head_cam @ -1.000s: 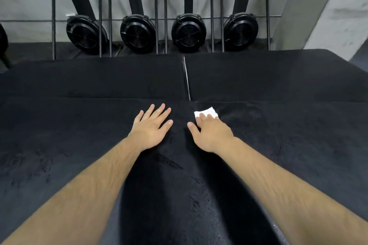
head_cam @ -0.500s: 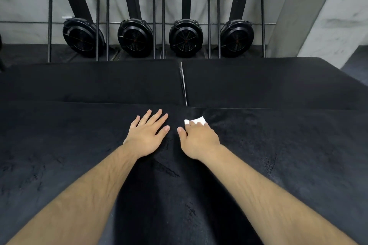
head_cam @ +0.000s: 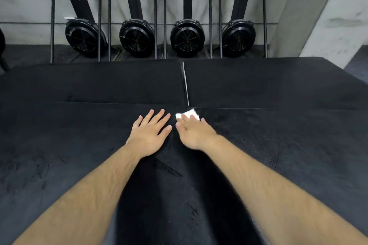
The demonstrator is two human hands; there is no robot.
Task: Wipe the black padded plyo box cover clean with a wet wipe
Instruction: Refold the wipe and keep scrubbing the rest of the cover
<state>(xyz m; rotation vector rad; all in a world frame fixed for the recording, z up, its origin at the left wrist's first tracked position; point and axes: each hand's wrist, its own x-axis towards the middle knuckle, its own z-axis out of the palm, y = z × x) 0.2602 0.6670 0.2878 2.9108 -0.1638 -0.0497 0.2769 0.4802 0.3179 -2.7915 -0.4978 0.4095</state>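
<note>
The black padded plyo box cover (head_cam: 278, 155) fills the lower half of the view, its surface scuffed and cracked in places. My left hand (head_cam: 150, 135) lies flat on it with the fingers spread and straight. Beside it, my right hand (head_cam: 194, 132) presses a folded white wet wipe (head_cam: 189, 114) onto the cover with straight fingers. The wipe sits at the cover's far edge, and only its front part shows beyond my fingertips. The two hands are nearly touching at the middle of the cover.
Two more black padded boxes (head_cam: 89, 81) (head_cam: 268, 81) stand side by side beyond the cover, with a narrow gap (head_cam: 185, 83) between them. Several upright rowing machines (head_cam: 187, 38) line the grey wall behind. A concrete pillar (head_cam: 318, 16) rises at the right.
My right hand has slid the wipe leftward and toward the cover's far edge, ending close beside my left hand. The left hand has stayed flat in place.
</note>
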